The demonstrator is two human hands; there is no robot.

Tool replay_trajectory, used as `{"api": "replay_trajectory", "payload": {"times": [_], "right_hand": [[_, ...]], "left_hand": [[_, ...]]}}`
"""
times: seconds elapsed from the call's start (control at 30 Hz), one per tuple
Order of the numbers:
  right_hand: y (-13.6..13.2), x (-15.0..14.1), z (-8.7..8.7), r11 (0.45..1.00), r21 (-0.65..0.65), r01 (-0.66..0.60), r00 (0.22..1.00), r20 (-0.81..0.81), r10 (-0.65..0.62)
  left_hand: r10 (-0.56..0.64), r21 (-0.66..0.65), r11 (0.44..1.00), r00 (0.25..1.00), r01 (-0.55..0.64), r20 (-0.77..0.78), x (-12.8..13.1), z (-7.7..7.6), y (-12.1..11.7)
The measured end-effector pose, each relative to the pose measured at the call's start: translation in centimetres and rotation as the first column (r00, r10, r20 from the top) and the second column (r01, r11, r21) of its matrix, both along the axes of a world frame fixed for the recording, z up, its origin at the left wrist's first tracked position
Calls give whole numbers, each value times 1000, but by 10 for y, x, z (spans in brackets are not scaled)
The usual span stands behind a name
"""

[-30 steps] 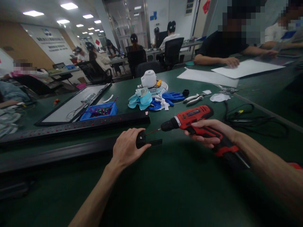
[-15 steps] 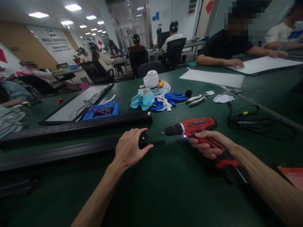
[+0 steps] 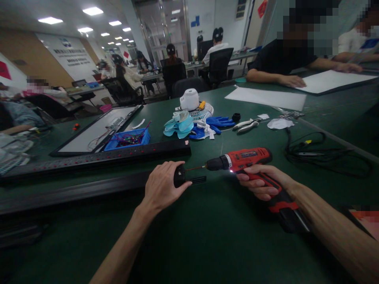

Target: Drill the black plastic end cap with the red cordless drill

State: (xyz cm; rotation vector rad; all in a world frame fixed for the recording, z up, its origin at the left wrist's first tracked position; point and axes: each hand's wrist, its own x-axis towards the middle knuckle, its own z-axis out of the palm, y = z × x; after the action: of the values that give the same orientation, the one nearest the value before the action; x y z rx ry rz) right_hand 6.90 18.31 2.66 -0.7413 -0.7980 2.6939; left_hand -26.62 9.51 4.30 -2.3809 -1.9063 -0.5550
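Observation:
My right hand (image 3: 263,181) is wrapped round the handle of a red and black cordless drill (image 3: 250,157), whose small lamp is lit. A long thin bit (image 3: 195,168) runs left from its chuck to the end of a long black bar (image 3: 97,188). Over that end my left hand (image 3: 164,183) grips the bar, thumb in front and fingers behind. A dark end piece (image 3: 179,175) shows between thumb and fingers. Below the bit, a narrow slotted black strip (image 3: 199,180) sticks out to the right. Exactly where the bit tip meets the bar is too small to tell.
Behind lies a black power strip bar (image 3: 118,156) with red marks. Beyond it are a blue tray (image 3: 127,140) of wires, blue gloves (image 3: 217,122), fan parts (image 3: 189,100) and pliers (image 3: 247,125). Black cable (image 3: 314,154) coils at right. A co-worker's hand (image 3: 293,81) rests across the table.
Hardly anything differs. The view has shifted very slightly; both hands, the drill and the black bar keep their places relative to each other.

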Motion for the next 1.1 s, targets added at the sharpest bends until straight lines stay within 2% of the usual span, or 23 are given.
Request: {"api": "replay_trajectory", "payload": {"times": [0.5, 1.1], "right_hand": [[2, -2, -4, 996, 56, -66, 992, -103, 72], [-1, -1, -8, 997, 50, -53, 985, -163, 60]], "left_hand": [[8, -4, 1000, 1000, -8, 2, -2, 0, -1], [9, -7, 1000, 1000, -9, -3, 0, 1, 0]]}}
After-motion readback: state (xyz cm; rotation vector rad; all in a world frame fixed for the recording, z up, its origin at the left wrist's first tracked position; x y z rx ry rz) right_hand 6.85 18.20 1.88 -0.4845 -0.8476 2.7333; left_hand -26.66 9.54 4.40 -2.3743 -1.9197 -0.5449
